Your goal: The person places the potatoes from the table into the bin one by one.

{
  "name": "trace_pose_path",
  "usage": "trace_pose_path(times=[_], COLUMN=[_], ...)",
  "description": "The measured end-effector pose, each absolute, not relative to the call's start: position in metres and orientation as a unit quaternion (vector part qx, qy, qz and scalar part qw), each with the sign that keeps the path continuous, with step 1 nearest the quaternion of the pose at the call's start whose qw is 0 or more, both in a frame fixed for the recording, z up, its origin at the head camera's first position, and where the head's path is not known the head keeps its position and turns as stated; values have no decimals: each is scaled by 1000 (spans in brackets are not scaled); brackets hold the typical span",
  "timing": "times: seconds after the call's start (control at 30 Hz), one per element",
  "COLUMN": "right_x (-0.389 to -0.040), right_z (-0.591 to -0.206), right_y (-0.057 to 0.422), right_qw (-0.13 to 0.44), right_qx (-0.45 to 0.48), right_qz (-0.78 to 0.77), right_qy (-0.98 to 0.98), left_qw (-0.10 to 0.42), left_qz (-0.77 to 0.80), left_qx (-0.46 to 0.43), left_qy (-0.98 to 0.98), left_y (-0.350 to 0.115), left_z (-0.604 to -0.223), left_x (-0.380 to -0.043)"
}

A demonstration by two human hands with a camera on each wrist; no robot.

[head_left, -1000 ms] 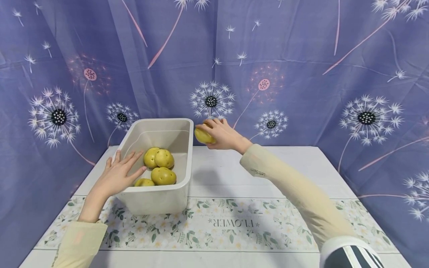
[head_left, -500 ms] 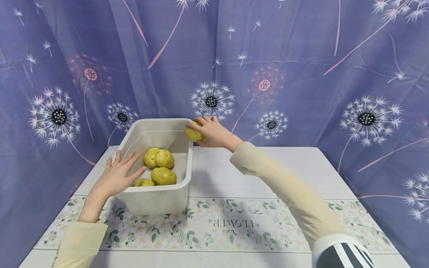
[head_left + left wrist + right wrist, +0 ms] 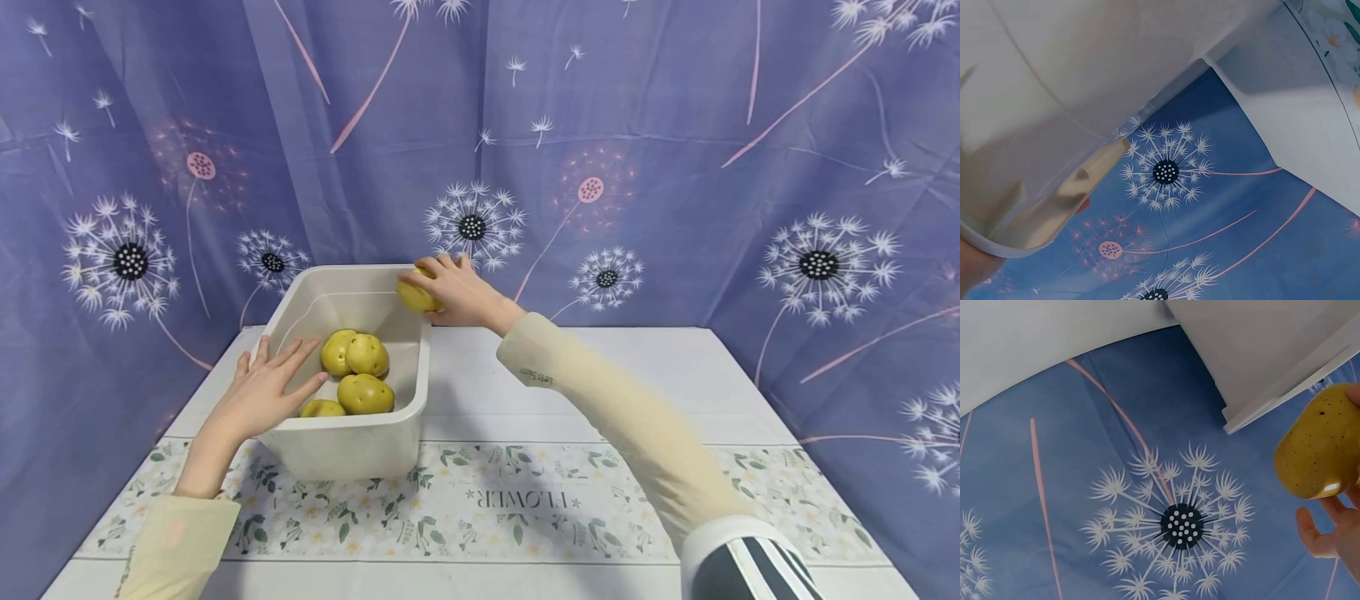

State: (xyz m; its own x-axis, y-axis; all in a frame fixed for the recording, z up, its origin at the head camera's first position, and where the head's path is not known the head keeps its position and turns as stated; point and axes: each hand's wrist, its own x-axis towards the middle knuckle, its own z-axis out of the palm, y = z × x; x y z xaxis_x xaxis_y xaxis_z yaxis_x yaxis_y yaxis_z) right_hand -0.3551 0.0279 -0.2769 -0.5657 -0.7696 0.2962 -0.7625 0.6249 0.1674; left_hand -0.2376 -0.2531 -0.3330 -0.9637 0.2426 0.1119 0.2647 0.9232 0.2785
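My right hand (image 3: pixel 467 293) grips a yellow potato (image 3: pixel 416 292) over the far right rim of a pale grey bin (image 3: pixel 345 454). In the right wrist view the same potato (image 3: pixel 1319 444) shows dark specks, with fingers curled against it. Spread fingers of my left hand (image 3: pixel 258 392) rest over the bin's near left rim. Inside the bin lie several potatoes: one (image 3: pixel 365 394) near the front right, a pair touching behind it, and another (image 3: pixel 322 408) partly hidden by the front wall. The left wrist view catches the bin's wall (image 3: pixel 1054 75) and a bit of the hand (image 3: pixel 975 269).
The bin stands on the left of a white table (image 3: pixel 600 375). A floral runner strip (image 3: pixel 525 500) printed FLOWER crosses the table's front. A purple dandelion curtain (image 3: pixel 660 150) hangs close behind and along both sides.
My right hand has carried the potato leftward and slightly up, from beside the bin to over its right rim. The left hand and the potatoes in the bin stay put.
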Motion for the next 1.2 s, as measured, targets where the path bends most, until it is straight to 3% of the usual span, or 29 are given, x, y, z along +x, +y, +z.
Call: trace_pose_path(times=[1.2], right_x=[-361], right_z=[-286], right_y=[-14], right_qw=[160], right_qx=[423], right_qz=[-37], right_qy=[-891], left_qw=[36], left_qz=[-150], left_qx=[-129], left_qy=[-980], left_y=[-252], left_z=[-333], left_x=[-236])
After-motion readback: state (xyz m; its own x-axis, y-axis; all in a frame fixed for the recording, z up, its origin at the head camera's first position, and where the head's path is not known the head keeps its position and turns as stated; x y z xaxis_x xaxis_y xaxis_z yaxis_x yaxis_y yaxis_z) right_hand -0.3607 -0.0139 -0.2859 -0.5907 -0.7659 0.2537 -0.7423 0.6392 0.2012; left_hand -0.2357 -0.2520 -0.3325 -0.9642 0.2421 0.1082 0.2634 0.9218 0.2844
